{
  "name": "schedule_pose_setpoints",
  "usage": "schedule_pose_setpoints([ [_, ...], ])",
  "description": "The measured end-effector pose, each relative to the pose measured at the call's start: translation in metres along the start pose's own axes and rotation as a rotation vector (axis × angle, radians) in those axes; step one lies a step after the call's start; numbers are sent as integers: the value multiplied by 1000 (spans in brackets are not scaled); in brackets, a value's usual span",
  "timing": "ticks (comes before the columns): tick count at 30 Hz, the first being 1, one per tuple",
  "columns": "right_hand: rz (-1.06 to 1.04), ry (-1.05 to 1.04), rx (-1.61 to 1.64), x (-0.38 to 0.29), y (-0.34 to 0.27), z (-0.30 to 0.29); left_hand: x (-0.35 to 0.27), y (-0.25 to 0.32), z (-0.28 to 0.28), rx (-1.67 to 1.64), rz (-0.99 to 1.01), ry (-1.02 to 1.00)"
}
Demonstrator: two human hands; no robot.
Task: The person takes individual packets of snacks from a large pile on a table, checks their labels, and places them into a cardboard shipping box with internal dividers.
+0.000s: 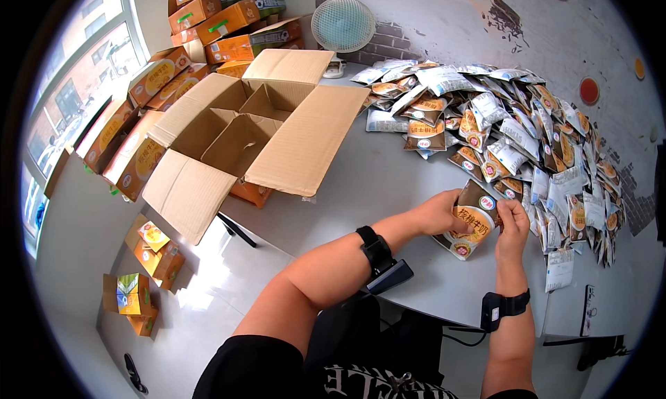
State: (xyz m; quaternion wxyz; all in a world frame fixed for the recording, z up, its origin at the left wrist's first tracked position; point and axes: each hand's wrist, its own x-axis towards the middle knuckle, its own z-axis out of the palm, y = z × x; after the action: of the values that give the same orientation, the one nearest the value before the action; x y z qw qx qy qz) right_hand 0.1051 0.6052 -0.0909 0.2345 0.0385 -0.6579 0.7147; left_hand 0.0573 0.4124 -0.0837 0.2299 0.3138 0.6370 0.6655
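Over the grey table, my left hand (441, 212) and my right hand (512, 226) grip a brown and orange milk pouch (474, 217) from its two sides. Its printed front faces up, with my left thumb lying across it. Another pouch edge shows beneath its lower left corner; how many are stacked I cannot tell. To the right and beyond my hands spreads a large heap of similar pouches (486, 110), some with their white backs up. Left of them stands an open cardboard carton (286, 154) with its flaps spread and dividers inside.
Printed orange cartons (229, 27) are stacked behind the open one, with more along the window (138, 154). A fan (343, 24) stands at the wall. A phone (588, 309) lies near the right table edge. Small boxes (156, 256) sit on the floor.
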Motion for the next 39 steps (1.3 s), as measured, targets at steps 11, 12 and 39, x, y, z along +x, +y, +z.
schedule_pose_setpoints([
  [11, 184, 50, 43, 3, 11, 1, 7, -9, -5, -153, -144, -5],
  [12, 195, 39, 51, 3, 9, 3, 8, -12, -7, -123, -143, 12],
  [39, 268, 25, 68, 5, 23, -14, -42, 136, -23, -33, 202, 451],
])
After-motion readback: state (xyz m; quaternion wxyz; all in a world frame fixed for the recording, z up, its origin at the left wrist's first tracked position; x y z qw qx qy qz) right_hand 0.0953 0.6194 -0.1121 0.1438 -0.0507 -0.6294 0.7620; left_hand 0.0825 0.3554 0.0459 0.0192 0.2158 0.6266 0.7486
